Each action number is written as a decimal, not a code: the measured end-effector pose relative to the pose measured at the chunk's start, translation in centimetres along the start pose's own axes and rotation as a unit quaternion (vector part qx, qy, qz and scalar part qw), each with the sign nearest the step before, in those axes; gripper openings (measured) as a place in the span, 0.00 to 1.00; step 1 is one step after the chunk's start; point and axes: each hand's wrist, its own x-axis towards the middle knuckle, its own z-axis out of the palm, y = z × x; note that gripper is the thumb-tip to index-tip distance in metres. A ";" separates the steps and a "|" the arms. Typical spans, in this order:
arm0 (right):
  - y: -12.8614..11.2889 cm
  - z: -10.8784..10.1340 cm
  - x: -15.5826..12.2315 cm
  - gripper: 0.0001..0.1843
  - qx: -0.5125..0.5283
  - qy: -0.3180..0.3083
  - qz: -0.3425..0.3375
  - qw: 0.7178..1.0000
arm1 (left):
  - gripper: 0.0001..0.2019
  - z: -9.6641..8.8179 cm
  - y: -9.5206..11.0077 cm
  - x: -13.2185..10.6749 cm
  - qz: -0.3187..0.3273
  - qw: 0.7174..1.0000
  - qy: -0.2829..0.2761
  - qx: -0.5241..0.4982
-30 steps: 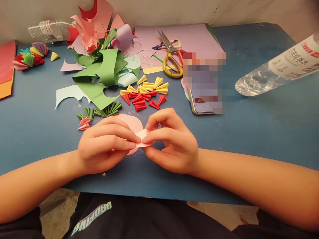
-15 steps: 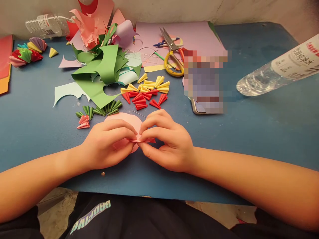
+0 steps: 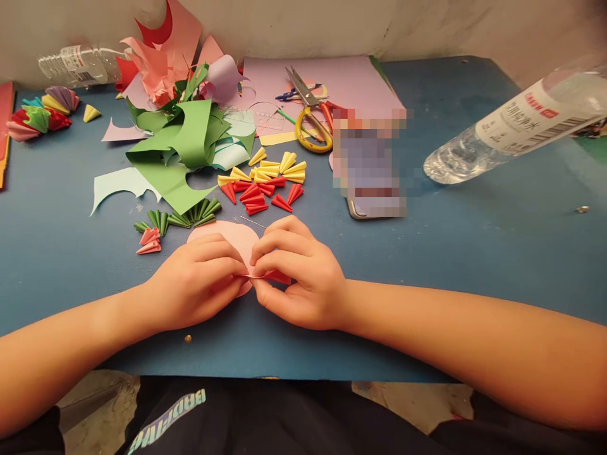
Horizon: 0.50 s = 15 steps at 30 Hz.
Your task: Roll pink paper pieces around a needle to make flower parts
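Both hands pinch a small piece of pink paper (image 3: 277, 277) near the table's front edge. My left hand (image 3: 202, 275) grips its left side between thumb and fingers. Close beside it, my right hand (image 3: 301, 272) holds the same piece, fingers curled and thumb below. Underneath lies a rounded pink paper piece (image 3: 232, 234), partly covered by the hands. A thin needle (image 3: 253, 222) rests just behind my right hand. Small rolled paper cones are grouped beyond: green cones (image 3: 194, 213), pink cones (image 3: 150, 240), red cones (image 3: 258, 193) and yellow cones (image 3: 279, 167).
Green paper scraps (image 3: 190, 139) heap at the back left, beside a clear bottle (image 3: 78, 65) on its side. Yellow-handled scissors (image 3: 310, 110) lie on purple paper (image 3: 360, 79). A blurred-out phone (image 3: 372, 177) is right of the cones; a water bottle (image 3: 512, 123) stands farther right.
The whole view has shifted, so the table's things sit farther left in it. Both hands keep their pinch on the pink paper, with hardly any change in pose.
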 end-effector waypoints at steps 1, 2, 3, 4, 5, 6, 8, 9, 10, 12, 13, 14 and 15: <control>0.1 0.0 0.0 0.10 0.001 -0.001 0.003 1.000 | 0.07 -0.1 0.0 0.1 -0.006 1.000 0.005 -0.006; 0.1 0.1 0.0 0.09 0.003 -0.003 0.005 1.000 | 0.07 -0.2 0.1 0.1 -0.012 1.000 0.009 -0.013; 0.2 0.1 0.0 0.09 0.004 -0.007 0.009 1.000 | 0.07 -0.4 0.1 0.2 -0.020 1.000 0.011 -0.019; 0.3 0.1 0.0 0.08 0.006 -0.013 0.013 1.000 | 0.07 -0.5 0.1 0.2 -0.030 0.999 0.011 -0.025; 0.3 0.2 -0.1 0.08 0.005 -0.019 0.018 1.000 | 0.07 -0.6 0.1 0.2 -0.040 0.999 0.010 -0.030; 0.4 0.2 -0.1 0.08 0.002 -0.024 0.025 0.999 | 0.07 -0.7 0.1 0.2 -0.049 0.998 0.008 -0.035; 0.4 0.2 -0.3 0.09 -0.010 -0.026 0.039 0.999 | 0.06 -0.9 0.0 0.1 -0.062 0.997 0.004 -0.042; 0.4 0.2 -0.4 0.10 -0.018 -0.025 0.047 0.998 | 0.06 -0.9 0.0 0.0 -0.067 0.997 0.005 -0.043; 0.4 0.2 -0.4 0.10 -0.025 -0.025 0.054 0.998 | 0.06 -0.9 -0.1 -0.1 -0.069 0.997 0.005 -0.044; 0.4 0.2 -0.5 0.11 -0.032 -0.027 0.067 0.997 | 0.05 -0.8 -0.1 -0.1 -0.071 0.997 0.005 -0.040; 0.4 0.1 -0.5 0.11 -0.032 -0.028 0.072 0.997 | 0.05 -0.8 -0.2 -0.1 -0.070 0.997 0.006 -0.036; 0.4 0.1 -0.6 0.11 -0.032 -0.030 0.074 0.996 | 0.05 -0.8 -0.2 -0.1 -0.068 0.997 0.007 -0.031; 0.3 0.1 -0.5 0.11 -0.035 -0.031 0.074 0.996 | 0.05 -0.7 -0.2 0.0 -0.064 0.998 0.007 -0.027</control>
